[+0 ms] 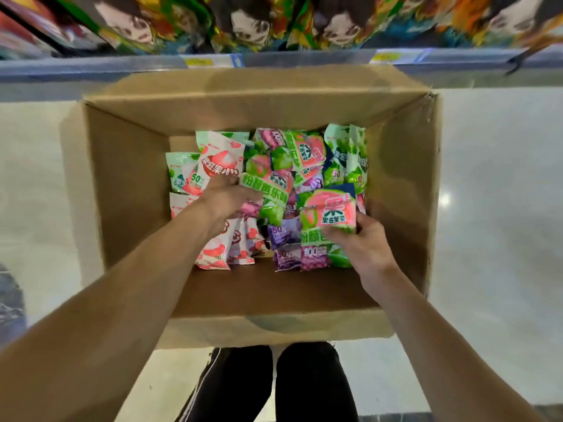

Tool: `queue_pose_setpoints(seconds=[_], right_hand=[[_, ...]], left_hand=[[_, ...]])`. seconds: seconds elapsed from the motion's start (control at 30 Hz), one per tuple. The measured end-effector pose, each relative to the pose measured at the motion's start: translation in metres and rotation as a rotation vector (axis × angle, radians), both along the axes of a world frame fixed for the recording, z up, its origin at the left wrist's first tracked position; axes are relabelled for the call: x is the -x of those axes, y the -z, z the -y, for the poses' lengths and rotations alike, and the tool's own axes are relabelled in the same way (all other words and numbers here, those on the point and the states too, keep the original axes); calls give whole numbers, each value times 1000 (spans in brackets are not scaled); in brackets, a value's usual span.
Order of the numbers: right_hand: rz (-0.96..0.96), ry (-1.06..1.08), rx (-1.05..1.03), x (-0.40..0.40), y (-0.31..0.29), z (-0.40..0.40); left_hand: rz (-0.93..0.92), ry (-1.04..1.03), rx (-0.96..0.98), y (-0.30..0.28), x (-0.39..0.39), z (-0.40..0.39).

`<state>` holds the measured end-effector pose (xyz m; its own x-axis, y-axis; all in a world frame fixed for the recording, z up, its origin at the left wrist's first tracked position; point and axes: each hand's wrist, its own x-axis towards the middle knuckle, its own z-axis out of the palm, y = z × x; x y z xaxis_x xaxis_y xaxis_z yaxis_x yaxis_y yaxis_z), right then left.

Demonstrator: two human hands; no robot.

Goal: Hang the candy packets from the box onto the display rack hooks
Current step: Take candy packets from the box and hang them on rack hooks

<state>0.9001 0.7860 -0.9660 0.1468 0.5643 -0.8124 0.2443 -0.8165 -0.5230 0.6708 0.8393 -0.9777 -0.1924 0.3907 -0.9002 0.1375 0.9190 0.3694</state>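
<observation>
Open box (128,184) on the floor, packets (307,153) heaped inside. Left hand (227,199) deep in the box, fingers curled onto a green packet (268,190). Right hand (365,242) near the box's right wall, fingers pinching a pink-green packet (329,211).

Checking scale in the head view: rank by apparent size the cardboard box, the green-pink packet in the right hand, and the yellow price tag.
1. cardboard box
2. green-pink packet
3. yellow price tag, though it sits farther away.
</observation>
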Motion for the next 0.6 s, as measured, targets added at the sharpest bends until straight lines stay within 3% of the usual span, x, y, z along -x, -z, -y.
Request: queue_pose_setpoints(seconds=[0.27, 0.47, 0.6], right_hand=[[-202, 82, -101, 6, -98, -17], [-390, 26, -180, 31, -205, -35], [-419, -34, -257, 61, -298, -56]], left_hand=[[184, -434, 10, -86, 43, 46], [461, -524, -188, -208, 60, 53], [507, -550, -326, -309, 85, 55]])
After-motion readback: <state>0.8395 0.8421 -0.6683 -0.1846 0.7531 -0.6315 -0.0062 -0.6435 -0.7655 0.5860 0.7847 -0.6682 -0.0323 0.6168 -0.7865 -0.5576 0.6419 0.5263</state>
